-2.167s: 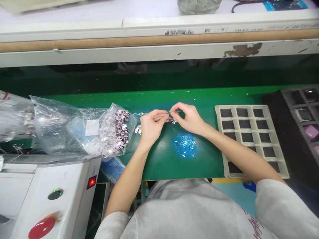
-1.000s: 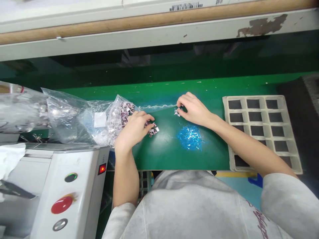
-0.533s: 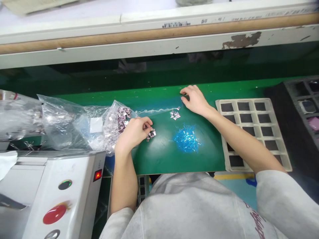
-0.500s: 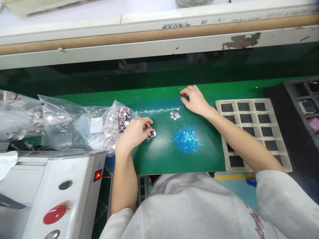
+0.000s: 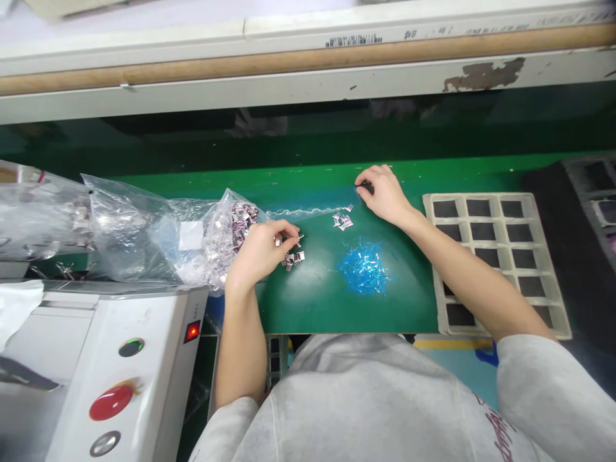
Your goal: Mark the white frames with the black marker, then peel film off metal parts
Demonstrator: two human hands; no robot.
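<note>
My left hand (image 5: 262, 253) is bent over a small heap of shiny metallic pieces (image 5: 293, 258), its thumb and forefinger closed together; whatever they pinch is hidden. Just beside it lies a clear plastic bag (image 5: 214, 247) full of similar pieces (image 5: 243, 221). A thin see-through part of the bag stretches right across the mat, appearing to reach the pinched fingertips of my right hand (image 5: 382, 192). Below those fingers rests a little group of loose metallic pieces (image 5: 343, 221). Nearer to me is a pile of thin blue plastic slivers (image 5: 364, 268).
A cream compartment tray (image 5: 510, 253) stands under my right forearm, with black foam (image 5: 543, 186) beyond it. At lower left is a white machine (image 5: 158, 372) with a red button (image 5: 111, 402). A shelf edge (image 5: 298, 62) spans the back above the green work surface (image 5: 312, 308).
My left thumb and forefinger have come together over the metallic pieces. The whole view has shifted slightly; my right hand keeps about the same place on the work surface.
</note>
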